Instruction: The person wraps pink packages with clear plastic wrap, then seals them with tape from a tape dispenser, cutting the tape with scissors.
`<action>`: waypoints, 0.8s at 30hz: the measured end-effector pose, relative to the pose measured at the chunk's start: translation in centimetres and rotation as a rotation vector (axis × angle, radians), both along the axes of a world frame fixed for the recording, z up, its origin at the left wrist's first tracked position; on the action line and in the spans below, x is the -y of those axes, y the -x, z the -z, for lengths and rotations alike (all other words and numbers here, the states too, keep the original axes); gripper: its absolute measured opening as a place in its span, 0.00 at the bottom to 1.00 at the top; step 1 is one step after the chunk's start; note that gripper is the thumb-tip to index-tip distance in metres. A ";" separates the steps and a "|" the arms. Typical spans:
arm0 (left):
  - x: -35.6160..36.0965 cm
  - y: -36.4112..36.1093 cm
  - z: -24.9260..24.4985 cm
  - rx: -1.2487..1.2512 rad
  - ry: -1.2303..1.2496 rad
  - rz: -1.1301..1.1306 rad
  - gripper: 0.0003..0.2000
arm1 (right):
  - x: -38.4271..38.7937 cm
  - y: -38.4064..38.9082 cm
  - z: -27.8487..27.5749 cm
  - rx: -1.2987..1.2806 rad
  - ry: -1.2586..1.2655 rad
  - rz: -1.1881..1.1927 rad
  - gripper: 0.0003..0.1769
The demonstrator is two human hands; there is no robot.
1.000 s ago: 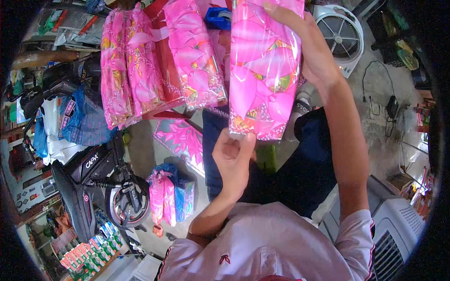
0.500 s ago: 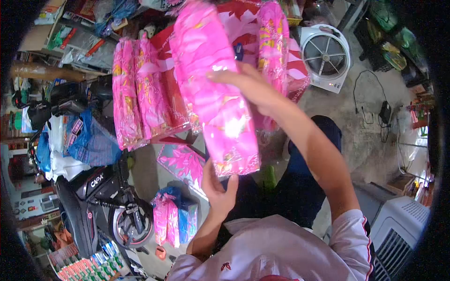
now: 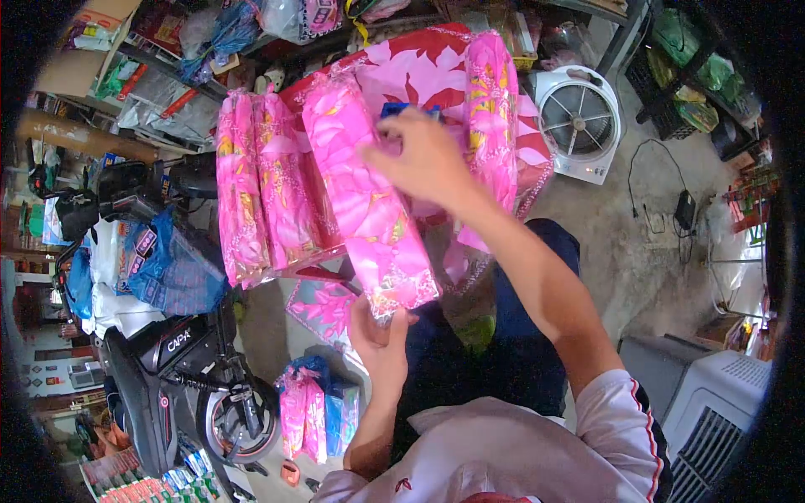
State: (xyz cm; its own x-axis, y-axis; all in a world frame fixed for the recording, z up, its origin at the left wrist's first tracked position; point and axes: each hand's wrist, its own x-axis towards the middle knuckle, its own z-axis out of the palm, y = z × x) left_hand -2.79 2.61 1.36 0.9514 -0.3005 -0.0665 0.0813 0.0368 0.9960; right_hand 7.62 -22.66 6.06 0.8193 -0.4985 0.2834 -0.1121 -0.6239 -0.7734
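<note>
A long pink floral package (image 3: pixel 360 197) in clear wrap lies tilted in front of me, its near end toward my body. My left hand (image 3: pixel 379 339) grips that near end, with the thumb by the corner. Over the package's right edge is my right hand (image 3: pixel 423 159), its thumb and fingers apart and the thumb at the pink surface. Beneath is a red and pink leaf-patterned surface (image 3: pixel 411 71). Two similar pink packages (image 3: pixel 243 184) lie to the left, and another pink package (image 3: pixel 492 109) lies to the right. A small blue object (image 3: pixel 407 109) shows partly behind my right hand.
On the floor at the right stand a white box fan (image 3: pixel 579 121) and a black power adapter (image 3: pixel 686 210) with its cable. A motorbike (image 3: pixel 168 360) carrying blue bags (image 3: pixel 180 268) is at the left. Bagged pink packs (image 3: pixel 302 411) sit low left; a white appliance (image 3: pixel 713 419) stands right.
The pink package has come down onto the patterned surface, its far end lower in view. My right hand has shifted toward its right edge and its fingers have parted.
</note>
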 end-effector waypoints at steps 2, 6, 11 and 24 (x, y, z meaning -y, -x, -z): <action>0.2 -0.1 0.0 0.016 0.020 0.007 0.24 | 2.0 -0.3 -0.2 0.143 0.216 0.121 0.24; 0.3 -0.4 -0.1 0.016 0.024 0.036 0.28 | 6.6 -0.9 3.3 0.071 0.606 0.149 0.30; -0.2 -0.7 1.0 0.086 0.023 0.043 0.29 | 7.4 -1.7 4.2 -0.205 0.710 0.060 0.30; -0.5 -4.1 1.6 0.142 -0.050 0.029 0.30 | 7.9 -2.2 4.5 -0.162 0.488 -0.001 0.20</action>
